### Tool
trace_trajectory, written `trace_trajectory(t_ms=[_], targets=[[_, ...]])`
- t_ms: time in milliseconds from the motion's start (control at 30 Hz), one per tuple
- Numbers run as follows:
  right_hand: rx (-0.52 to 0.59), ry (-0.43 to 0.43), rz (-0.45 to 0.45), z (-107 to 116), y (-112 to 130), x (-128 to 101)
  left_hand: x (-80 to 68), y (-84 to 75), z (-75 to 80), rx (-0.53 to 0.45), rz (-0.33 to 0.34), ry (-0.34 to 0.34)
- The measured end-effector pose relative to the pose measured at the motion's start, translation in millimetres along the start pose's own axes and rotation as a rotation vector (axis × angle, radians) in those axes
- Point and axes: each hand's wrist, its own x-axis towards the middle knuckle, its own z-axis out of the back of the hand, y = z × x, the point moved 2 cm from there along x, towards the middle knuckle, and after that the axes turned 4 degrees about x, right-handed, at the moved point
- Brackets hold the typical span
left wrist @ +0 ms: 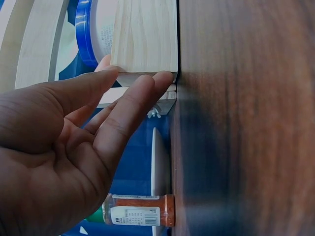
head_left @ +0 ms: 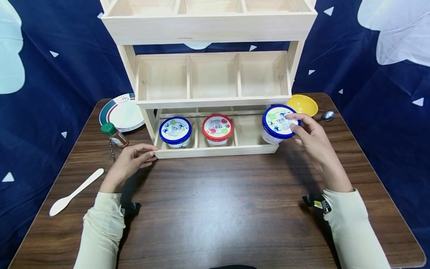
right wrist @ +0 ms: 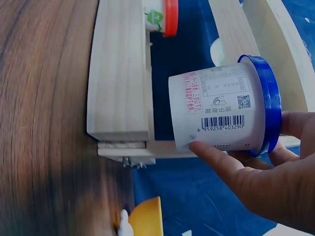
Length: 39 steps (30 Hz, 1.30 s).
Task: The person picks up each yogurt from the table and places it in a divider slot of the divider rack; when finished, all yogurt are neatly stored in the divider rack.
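Fingers [head_left: 295, 123] of the right hand [head_left: 310, 136] are curling round the blue-lidded yogurt tub [head_left: 278, 123], holding it upright just right of the rack's empty bottom-right compartment [head_left: 248, 130], while the left hand [head_left: 132, 160] is resting open-fingered against the wooden rack [head_left: 215, 151].

wooden table [head_left: 215, 209] before a dark blue backdrop [head_left: 50, 82] with pale shapes. at left: a plate [head_left: 122, 112] with a green rim, a green-capped spice bottle [head_left: 115, 135] lying just in front of it, and a pale spoon [head_left: 75, 192] near the table's left edge. at right: a yellow bowl [head_left: 304, 104] beside a metal spoon [head_left: 326, 116].
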Motion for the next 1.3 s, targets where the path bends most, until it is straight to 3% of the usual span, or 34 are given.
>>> trace_trajectory(t_ms=[167,367,833,900,1100,1200,1300], targets=[[-0.087,0.021,0.012,-13,-1,6,0.1,0.8,-0.1,0.006,-0.004,0.001],[-0.067,0.065,0.027,-30,-2,12,-0.2,2.3,0.1,0.009,0.013,-0.005],[0.096,0.091,-0.039,-48,-10,21,0.1,-1.5,-2.1,0.005,-0.007,0.002],[0.072,0.104,-0.04,-51,-12,23,-0.4,-1.3,-1.8,0.008,-0.001,0.001],[-0.154,0.162,0.004,-52,-16,22,-5.2,1.0,-1.9,0.007,0.013,-0.001],[-0.179,0.16,0.021,-51,-15,18,-6.5,1.1,-1.9,-0.003,0.012,-0.008],[-0.13,0.141,0.028,-49,-14,15,-6.6,1.1,-0.9,-0.01,0.008,-0.014]])
